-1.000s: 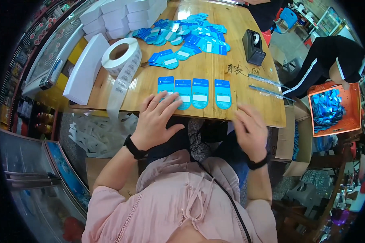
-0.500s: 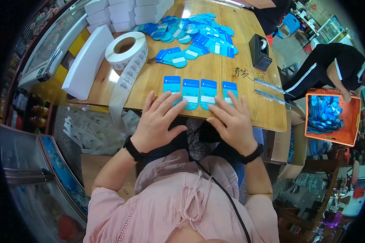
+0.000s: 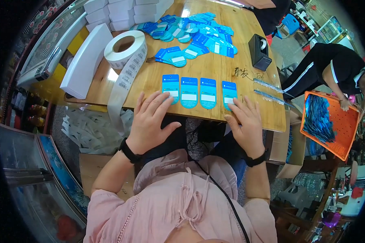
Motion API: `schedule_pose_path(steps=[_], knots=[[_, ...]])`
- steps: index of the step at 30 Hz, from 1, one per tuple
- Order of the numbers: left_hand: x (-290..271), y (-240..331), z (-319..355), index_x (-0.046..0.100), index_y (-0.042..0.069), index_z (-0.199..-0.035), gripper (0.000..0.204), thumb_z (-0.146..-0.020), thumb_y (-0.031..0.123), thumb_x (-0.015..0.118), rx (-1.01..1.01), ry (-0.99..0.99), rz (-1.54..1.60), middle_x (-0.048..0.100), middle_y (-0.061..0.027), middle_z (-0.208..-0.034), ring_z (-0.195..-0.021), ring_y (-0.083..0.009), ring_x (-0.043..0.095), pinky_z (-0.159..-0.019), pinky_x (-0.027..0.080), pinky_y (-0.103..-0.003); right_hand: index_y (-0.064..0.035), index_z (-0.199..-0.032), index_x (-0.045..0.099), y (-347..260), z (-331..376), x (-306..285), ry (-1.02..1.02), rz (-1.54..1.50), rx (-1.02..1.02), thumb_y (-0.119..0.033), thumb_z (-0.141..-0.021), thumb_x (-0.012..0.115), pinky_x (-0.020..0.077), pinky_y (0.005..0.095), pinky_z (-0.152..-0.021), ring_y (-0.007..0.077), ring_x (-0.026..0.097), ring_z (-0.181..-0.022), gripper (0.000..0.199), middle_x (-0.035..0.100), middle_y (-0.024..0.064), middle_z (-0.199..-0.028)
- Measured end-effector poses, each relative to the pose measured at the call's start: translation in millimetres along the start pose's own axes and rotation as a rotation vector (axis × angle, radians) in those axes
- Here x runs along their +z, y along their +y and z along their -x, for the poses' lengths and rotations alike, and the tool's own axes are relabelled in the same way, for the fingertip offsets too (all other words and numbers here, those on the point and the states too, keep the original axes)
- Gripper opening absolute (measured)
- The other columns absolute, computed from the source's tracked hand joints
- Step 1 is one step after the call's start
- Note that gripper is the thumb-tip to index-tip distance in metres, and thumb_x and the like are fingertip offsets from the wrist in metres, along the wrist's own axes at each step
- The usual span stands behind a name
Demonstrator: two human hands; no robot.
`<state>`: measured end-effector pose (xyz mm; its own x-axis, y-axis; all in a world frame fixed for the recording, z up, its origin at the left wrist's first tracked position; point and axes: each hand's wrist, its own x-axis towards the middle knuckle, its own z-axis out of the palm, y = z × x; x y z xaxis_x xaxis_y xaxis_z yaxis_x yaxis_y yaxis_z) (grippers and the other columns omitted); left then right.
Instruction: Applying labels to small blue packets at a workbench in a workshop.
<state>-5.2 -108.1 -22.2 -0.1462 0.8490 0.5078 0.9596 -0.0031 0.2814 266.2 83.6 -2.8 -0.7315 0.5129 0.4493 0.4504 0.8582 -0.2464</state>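
Along the near edge of the wooden table, several blue cards with rounded lower ends and white label patches lie in a row. My left hand [image 3: 150, 119] rests at the table edge, fingers outstretched, its fingertips on the lower part of the leftmost card [image 3: 170, 84]. Two middle cards, one [image 3: 189, 93] beside the other [image 3: 208, 93], lie flat and untouched. My right hand [image 3: 246, 123] is spread at the edge too, fingertips at the lower corner of the rightmost card [image 3: 229, 92]. Neither hand grips anything.
A roll of printed labels [image 3: 140, 40] trails its strip over the edge. A heap of blue cards [image 3: 182, 30], white boxes [image 3: 121, 10] and a black tape dispenser [image 3: 258, 52] stand farther back. At right, another person holds an orange crate [image 3: 344, 133] of blue pieces.
My hands have moved apart, the left leftward and the right rightward, uncovering the two middle cards. The other person's orange crate has tilted.
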Motion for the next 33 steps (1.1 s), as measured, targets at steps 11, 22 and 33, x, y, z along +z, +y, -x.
schedule_pose_path(steps=[11,22,33], knots=[[-24.5,-26.4,9.8,0.065,0.007,-0.144,0.066,-0.088,0.036,0.087,-0.015,0.051,-0.045,0.064,-0.0122,-0.149,-0.143,-0.0332,0.055,-0.126,0.033,-0.056,-0.0065,-0.133,0.074,-10.8,2.8,3.4,0.053,-0.086,-0.009,-0.020,-0.100,0.077,0.0403,0.0560,-0.121,0.0448,0.057,-0.141,0.036,0.068,0.0186,-0.145],[-59.0,-99.6,-3.7,0.074,-0.004,-0.099,0.029,-0.095,0.024,0.079,-0.620,0.106,0.319,0.070,-0.0132,-0.077,-0.071,-0.0189,0.066,-0.067,0.051,-0.037,-0.0030,-0.127,0.076,-60.4,-21.4,26.5,0.125,-0.281,-0.181,-0.005,-0.091,0.081,0.0451,0.0522,-0.118,0.0420,0.061,-0.137,0.037,0.072,0.0170,-0.139],[-61.6,-32.2,45.6,0.074,-0.003,-0.108,0.021,-0.094,0.012,0.075,-0.538,0.113,0.557,0.072,-0.0134,-0.091,-0.079,-0.0202,0.069,-0.069,0.052,-0.033,-0.0031,-0.105,0.077,-153.7,-54.1,74.2,0.159,-0.623,-0.332,-0.004,-0.084,0.085,0.0563,0.0439,-0.095,0.0343,0.071,-0.104,0.022,0.076,0.0118,-0.106]])
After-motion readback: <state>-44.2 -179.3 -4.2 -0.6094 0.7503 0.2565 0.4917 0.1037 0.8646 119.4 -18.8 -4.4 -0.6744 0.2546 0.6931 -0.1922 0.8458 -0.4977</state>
